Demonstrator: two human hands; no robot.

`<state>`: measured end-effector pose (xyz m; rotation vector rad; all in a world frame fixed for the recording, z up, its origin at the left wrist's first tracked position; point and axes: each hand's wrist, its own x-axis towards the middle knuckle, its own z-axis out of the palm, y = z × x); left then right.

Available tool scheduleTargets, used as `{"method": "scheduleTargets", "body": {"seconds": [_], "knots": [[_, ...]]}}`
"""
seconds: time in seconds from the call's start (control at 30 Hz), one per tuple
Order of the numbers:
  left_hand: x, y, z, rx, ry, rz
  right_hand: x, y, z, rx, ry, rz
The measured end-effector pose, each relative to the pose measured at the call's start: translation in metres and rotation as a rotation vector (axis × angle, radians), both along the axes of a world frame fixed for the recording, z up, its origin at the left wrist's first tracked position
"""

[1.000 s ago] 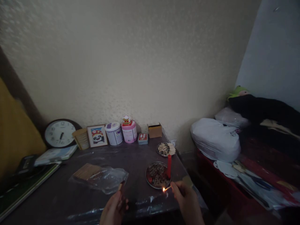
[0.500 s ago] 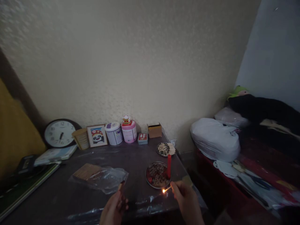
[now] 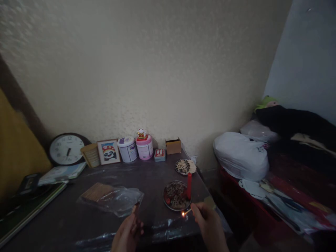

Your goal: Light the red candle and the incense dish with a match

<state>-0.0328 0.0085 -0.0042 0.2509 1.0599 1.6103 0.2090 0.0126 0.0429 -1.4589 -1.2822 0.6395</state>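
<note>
My right hand [image 3: 208,222] is closed, pinching a match [image 3: 188,211] between thumb and fingertips. The match's left end burns with a small orange flame, just in front of a round metal plate [image 3: 168,206]. On that plate's right side stands a red candle [image 3: 189,187], upright and with no flame on it; dark burnt bits and a small red lump lie around it. My left hand [image 3: 127,231] is closed on a small brown piece with a dark tip [image 3: 135,208], mostly hidden by the fingers. It is apart from the plate, in front of a clear plastic bag [image 3: 123,197].
Behind the candle sits a plate of matchsticks [image 3: 183,167]. A cardboard box [image 3: 173,146], a small tin [image 3: 160,155], two canisters [image 3: 127,149], a framed panda picture [image 3: 109,152] and a clock [image 3: 68,148] line the wall. To the right are white bags [image 3: 241,154].
The flame on the match looks a little smaller and more orange. Both hands have stayed almost still.
</note>
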Motion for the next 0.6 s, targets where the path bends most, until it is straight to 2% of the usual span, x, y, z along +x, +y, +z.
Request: {"method": "scheduleTargets", "body": {"seconds": [0.23, 0.4, 0.6], "knots": [[0.0027, -0.0045, 0.0077, 0.002, 0.003, 0.026, -0.0016, -0.0010, 0.0056, 0.002, 0.027, 0.013], [0.0025, -0.0041, 0.0092, 0.009, -0.028, 0.036, -0.0022, -0.0008, 0.0034, 0.055, 0.035, 0.009], [0.0006, -0.0019, 0.0040, -0.027, -0.007, 0.022, -0.0015, -0.0010, 0.0017, 0.057, -0.002, 0.014]]}}
